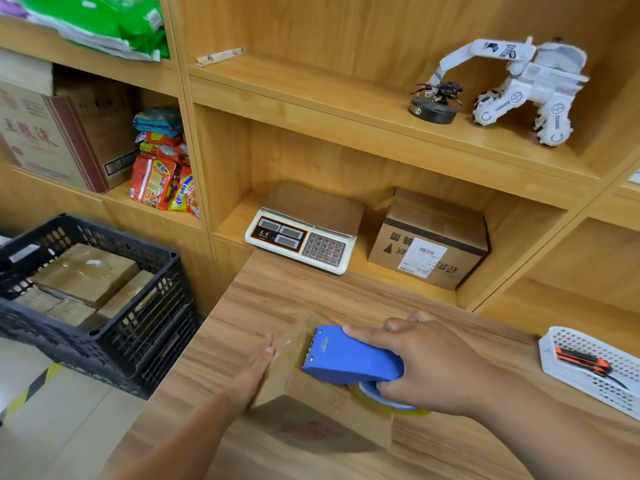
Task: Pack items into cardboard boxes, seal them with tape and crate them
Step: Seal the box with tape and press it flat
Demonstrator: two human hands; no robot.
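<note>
A small cardboard box [311,410] sits on the wooden counter [311,296] in front of me. My right hand [426,365] grips a blue tape dispenser [349,355] that rests on the box's top, its toothed end pointing left near the box's left edge. My left hand [258,362] presses flat, fingers straight, against the box's left side. A black plastic crate [114,327] at the left holds several taped cardboard boxes [86,275].
A white digital scale [304,233] and a labelled cardboard box [429,240] stand in the shelf niche behind the counter. A white mesh tray [568,344] with an orange utility knife [581,362] lies at the right. Snack packets [162,174] and a toy robot [519,84] fill other shelves.
</note>
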